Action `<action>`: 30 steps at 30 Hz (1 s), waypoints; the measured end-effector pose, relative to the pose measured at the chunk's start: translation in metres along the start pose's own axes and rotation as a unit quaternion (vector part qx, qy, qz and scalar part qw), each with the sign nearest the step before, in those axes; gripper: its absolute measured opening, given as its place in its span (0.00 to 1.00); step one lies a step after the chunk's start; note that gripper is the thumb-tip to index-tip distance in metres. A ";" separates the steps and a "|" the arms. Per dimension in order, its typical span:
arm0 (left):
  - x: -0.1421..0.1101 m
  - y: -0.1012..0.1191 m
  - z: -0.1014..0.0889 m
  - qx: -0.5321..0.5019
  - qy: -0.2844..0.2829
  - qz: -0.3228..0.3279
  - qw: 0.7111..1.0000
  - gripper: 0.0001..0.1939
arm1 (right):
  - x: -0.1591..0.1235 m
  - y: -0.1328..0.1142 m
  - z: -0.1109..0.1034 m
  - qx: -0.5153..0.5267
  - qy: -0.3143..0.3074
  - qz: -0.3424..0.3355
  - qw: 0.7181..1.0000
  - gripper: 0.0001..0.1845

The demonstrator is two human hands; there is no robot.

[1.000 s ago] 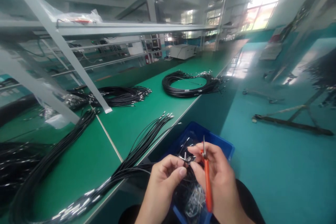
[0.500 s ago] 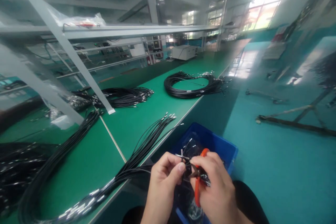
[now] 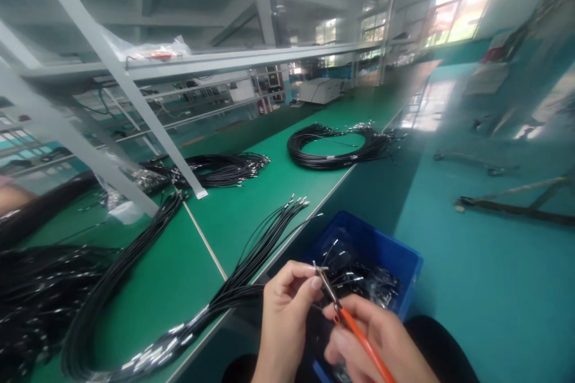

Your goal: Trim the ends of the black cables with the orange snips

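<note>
My left hand (image 3: 287, 305) is closed, pinching the end of a black cable between thumb and forefinger, where a small silvery tip shows. My right hand (image 3: 371, 335) grips orange-handled cutters (image 3: 359, 330), whose metal jaws point up and left to the pinched cable end. Whether the jaws touch the cable is hard to tell. To the left, a bundle of thin black cables (image 3: 245, 263) lies on the green worktable (image 3: 260, 206), bound in clear wrap lower down. Below both hands, a blue bin (image 3: 406, 263) holds clear plastic and small dark pieces.
A coiled cable bundle (image 3: 330, 164) lies farther along the table, with another bundle (image 3: 229, 170) behind the shelf post (image 3: 157, 131). More black cables (image 3: 45, 293) pile up at the left. Another person's arm (image 3: 13, 196) shows at the left edge. A wheeled stand (image 3: 507, 209) is on the floor.
The cutters have swung from sideways across the cable end to pointing up and left. My right hand has dropped slightly lower; my left keeps its pinch. The view has shifted a little.
</note>
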State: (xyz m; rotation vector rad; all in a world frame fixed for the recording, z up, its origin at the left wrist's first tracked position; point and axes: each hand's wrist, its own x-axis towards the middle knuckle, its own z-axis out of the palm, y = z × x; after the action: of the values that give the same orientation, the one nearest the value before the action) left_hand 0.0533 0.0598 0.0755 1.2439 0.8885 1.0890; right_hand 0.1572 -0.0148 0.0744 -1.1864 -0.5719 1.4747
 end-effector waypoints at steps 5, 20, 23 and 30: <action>-0.003 0.000 0.004 0.051 -0.010 0.035 0.998 0.01 | 0.007 0.003 -0.003 -0.041 0.020 -0.016 0.999 0.12; 0.000 -0.011 0.002 0.182 0.005 0.094 0.979 0.03 | 0.013 -0.002 -0.017 -0.086 -0.040 0.019 0.995 0.18; 0.001 -0.013 0.000 0.163 0.016 0.073 0.984 0.03 | 0.011 -0.004 -0.023 -0.063 -0.077 0.021 0.995 0.22; -0.001 -0.012 0.002 0.159 0.014 0.067 0.985 0.03 | 0.014 0.001 -0.026 -0.044 -0.134 0.040 0.989 0.21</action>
State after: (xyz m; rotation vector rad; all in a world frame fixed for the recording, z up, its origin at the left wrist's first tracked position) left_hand 0.0572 0.0587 0.0639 1.5735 1.0399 1.1014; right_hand 0.1815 -0.0086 0.0590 -1.0950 -0.7856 1.7064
